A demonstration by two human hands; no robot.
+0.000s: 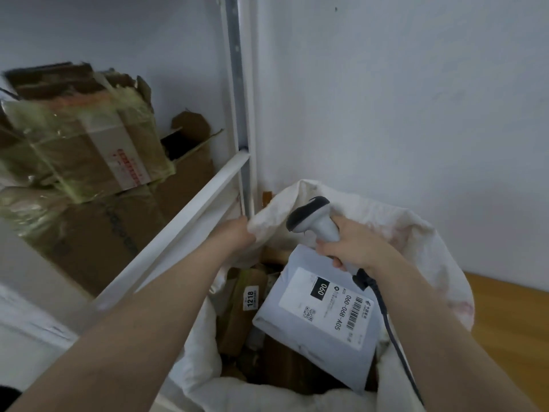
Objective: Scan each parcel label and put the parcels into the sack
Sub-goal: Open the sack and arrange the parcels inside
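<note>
A white cloth sack (427, 242) stands open against the wall, with several brown parcels (243, 304) inside. My left hand (234, 233) grips the sack's far left rim and holds it up. My right hand (353, 248) is over the sack's mouth, gripping a grey handheld scanner (315, 218) by its handle; its dark cable trails down to the right. The same hand also pinches the top edge of a grey poly-mailer parcel (320, 346), which hangs tilted into the sack. Its white label (332, 304) faces up with a barcode and "060-068-A05".
A white metal shelf rail (190, 224) and upright post (240, 99) stand just left of the sack. Taped cardboard boxes (89, 150) are stacked on the shelf. A white wall is behind, and wooden floor (511, 322) shows at the right.
</note>
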